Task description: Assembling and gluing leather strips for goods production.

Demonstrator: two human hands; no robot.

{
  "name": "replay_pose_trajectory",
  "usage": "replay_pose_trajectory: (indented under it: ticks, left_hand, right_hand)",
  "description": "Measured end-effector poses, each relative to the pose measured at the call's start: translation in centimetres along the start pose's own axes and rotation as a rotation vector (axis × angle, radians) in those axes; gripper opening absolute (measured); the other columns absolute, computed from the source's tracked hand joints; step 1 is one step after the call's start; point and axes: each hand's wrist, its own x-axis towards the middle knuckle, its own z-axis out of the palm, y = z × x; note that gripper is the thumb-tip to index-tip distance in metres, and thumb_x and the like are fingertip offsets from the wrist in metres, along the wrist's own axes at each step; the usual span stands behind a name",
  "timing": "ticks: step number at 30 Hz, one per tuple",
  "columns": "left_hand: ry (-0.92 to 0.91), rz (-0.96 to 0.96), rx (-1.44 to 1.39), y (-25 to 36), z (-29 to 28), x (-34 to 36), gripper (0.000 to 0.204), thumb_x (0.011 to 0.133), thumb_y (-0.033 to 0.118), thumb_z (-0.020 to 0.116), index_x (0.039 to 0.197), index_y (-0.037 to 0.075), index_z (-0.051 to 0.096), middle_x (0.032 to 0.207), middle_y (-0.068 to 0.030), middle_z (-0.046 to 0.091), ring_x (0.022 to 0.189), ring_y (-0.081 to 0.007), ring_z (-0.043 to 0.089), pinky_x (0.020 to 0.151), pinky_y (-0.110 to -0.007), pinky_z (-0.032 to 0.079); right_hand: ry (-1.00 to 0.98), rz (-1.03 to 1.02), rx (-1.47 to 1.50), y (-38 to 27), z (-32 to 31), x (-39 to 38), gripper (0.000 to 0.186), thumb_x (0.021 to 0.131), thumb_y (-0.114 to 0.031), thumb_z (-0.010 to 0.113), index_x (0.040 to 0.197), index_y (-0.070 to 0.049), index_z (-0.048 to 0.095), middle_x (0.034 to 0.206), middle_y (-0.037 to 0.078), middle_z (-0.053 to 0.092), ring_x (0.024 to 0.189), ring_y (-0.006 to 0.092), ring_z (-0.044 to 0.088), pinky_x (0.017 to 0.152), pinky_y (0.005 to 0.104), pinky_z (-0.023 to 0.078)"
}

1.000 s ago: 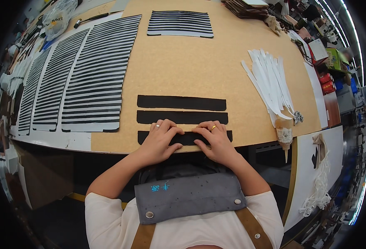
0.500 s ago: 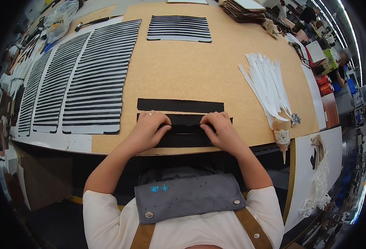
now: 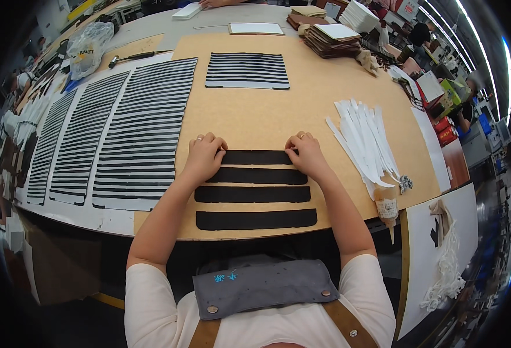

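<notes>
Several flat black strips lie crosswise in front of me, spaced apart in rows on the tan board. At the left end of the farthest black strip, my left hand pinches the edge between thumb and fingers. My right hand grips the same strip's right end in a like pinch. Closer to me are a second strip, a third strip and, by the table's front edge, the nearest strip. Neither hand touches these nearer ones.
Black-and-white striped sheets cover the left side; a smaller striped sheet lies farther back. To the right are white strips and a nozzle bottle. A hammer and brown stacked pieces sit at the back.
Both hands have moved from the nearer strips out to the farthest one. The black strips, earlier bunched closer and partly covered by my hands, now show in separate rows. The view has tilted up.
</notes>
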Motion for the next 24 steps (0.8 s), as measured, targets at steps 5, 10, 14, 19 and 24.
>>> replay_pose_trajectory:
  ticks: [5, 10, 14, 19, 24]
  left_hand:
    - [0.091, 0.167, -0.008, 1.7, 0.5, -0.3, 0.026, 0.083, 0.017, 0.068, 0.107, 0.010, 0.065, 0.110, -0.0079, 0.056, 0.107, -0.0280, 0.049, 0.093, -0.041, 0.033]
    - [0.059, 0.198, -0.020, 1.9, 1.3, 0.0, 0.030, 0.080, 0.017, 0.070, 0.110, 0.011, 0.065, 0.109, -0.0078, 0.058, 0.106, -0.0283, 0.050, 0.092, -0.042, 0.034]
    - [0.033, 0.186, -0.043, 2.4, 0.9, 0.0, 0.031, 0.080, 0.014, 0.070, 0.110, 0.011, 0.065, 0.109, -0.0087, 0.057, 0.106, -0.0285, 0.050, 0.092, -0.042, 0.034]
    - [0.041, 0.172, -0.044, 2.7, 1.1, -0.2, 0.030, 0.078, 0.011, 0.070, 0.108, 0.009, 0.065, 0.107, -0.0093, 0.058, 0.105, -0.0290, 0.051, 0.091, -0.042, 0.034]
    - [0.067, 0.186, -0.031, 2.6, 1.4, -0.4, 0.029, 0.078, 0.010, 0.070, 0.107, 0.010, 0.064, 0.105, -0.0090, 0.058, 0.102, -0.0283, 0.052, 0.090, -0.042, 0.035]
  right_hand:
    - [0.080, -0.186, 0.015, -2.2, 1.5, 0.6, 0.017, 0.080, -0.020, 0.069, 0.092, -0.007, 0.066, 0.099, 0.012, 0.063, 0.099, 0.0313, 0.058, 0.083, 0.0441, 0.046]
    - [-0.012, -0.261, -0.044, -3.5, 4.5, 1.3, 0.022, 0.081, -0.018, 0.067, 0.099, -0.006, 0.064, 0.109, 0.012, 0.060, 0.107, 0.0288, 0.054, 0.088, 0.0409, 0.044]
    - [0.078, -0.291, -0.061, -3.9, 4.9, 0.8, 0.018, 0.080, -0.014, 0.065, 0.096, -0.005, 0.063, 0.105, 0.011, 0.061, 0.104, 0.0266, 0.055, 0.087, 0.0390, 0.043]
    - [0.129, -0.332, -0.074, -4.0, 5.1, 0.5, 0.017, 0.079, -0.012, 0.064, 0.094, -0.004, 0.063, 0.102, 0.010, 0.062, 0.100, 0.0258, 0.057, 0.085, 0.0376, 0.043]
    - [0.127, -0.329, -0.044, -4.0, 5.4, 0.5, 0.015, 0.079, -0.010, 0.064, 0.092, -0.004, 0.064, 0.100, 0.010, 0.062, 0.098, 0.0257, 0.057, 0.085, 0.0373, 0.043]
